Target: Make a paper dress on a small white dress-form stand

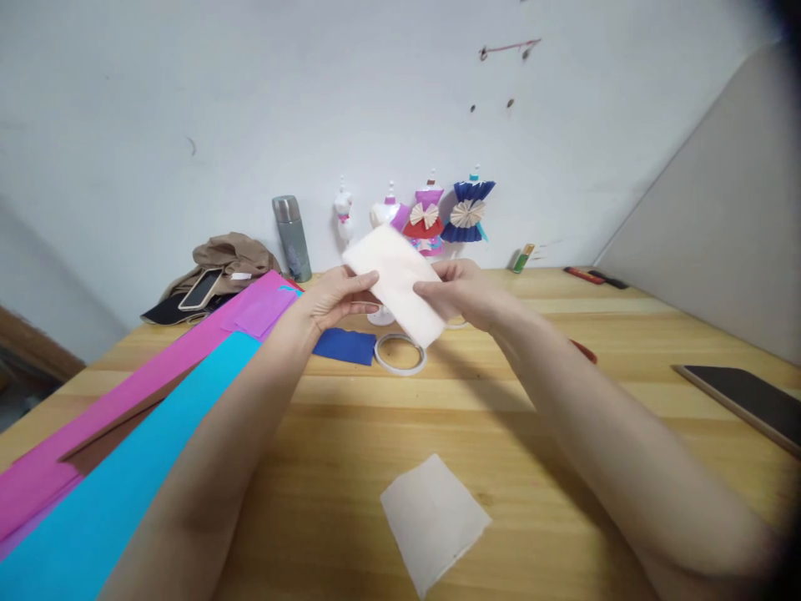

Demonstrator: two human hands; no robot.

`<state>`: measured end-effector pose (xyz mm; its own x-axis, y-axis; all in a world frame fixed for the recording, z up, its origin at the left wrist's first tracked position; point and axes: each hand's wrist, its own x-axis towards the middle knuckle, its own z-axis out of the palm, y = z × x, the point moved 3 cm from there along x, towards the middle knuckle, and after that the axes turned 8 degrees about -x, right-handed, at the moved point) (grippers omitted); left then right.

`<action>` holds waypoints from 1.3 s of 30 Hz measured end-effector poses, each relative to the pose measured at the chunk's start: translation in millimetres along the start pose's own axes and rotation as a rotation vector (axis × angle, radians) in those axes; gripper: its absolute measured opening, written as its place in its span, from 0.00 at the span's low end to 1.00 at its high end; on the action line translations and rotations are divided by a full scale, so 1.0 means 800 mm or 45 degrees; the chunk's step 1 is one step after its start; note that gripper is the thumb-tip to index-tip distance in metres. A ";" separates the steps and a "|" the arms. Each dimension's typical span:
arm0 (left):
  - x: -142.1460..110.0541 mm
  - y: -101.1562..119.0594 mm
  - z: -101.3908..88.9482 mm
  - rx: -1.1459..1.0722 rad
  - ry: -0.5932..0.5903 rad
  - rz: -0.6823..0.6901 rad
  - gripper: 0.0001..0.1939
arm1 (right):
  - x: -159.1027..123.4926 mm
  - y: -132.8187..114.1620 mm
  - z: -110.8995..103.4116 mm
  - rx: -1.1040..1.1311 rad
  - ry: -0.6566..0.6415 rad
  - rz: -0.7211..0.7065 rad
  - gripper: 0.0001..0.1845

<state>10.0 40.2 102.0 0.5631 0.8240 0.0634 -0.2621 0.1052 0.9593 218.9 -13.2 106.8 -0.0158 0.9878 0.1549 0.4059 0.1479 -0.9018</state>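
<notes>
Both hands hold up a pale pink folded sheet of paper (395, 280) above the wooden table (350, 434). My left hand (335, 299) pinches its left edge with thumb and fingers. My right hand (460, 292) grips its right side. Under the sheet lie a white tape ring (400, 354) and a small dark blue paper piece (345, 345). A second pale sheet (435, 519) lies flat on the table near me.
Long cyan (118, 492) and pink (125, 392) paper strips lie at the left. Several small dress mannequins (431, 217), a grey flask (292, 238), a phone on brown cloth (201, 288) stand at the back. A tablet (744, 401) lies at right.
</notes>
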 end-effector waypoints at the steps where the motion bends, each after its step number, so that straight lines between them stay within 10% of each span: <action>1: 0.000 0.000 0.003 -0.009 -0.013 0.017 0.22 | 0.001 0.001 0.001 0.048 0.035 -0.003 0.06; 9: -0.003 -0.002 0.018 0.066 0.125 0.237 0.27 | 0.002 -0.001 0.009 0.176 0.009 -0.007 0.12; 22: 0.000 0.000 0.006 0.450 0.204 0.107 0.11 | 0.012 0.008 0.011 0.019 0.062 -0.037 0.15; 39: 0.006 0.000 -0.008 -0.044 0.039 0.111 0.19 | 0.007 0.003 0.010 0.346 0.025 -0.057 0.13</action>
<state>7.9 47.7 100.3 0.5128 0.8475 0.1371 -0.3362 0.0513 0.9404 212.6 -7.3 102.7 -0.0098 0.9792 0.2028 0.1449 0.2020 -0.9686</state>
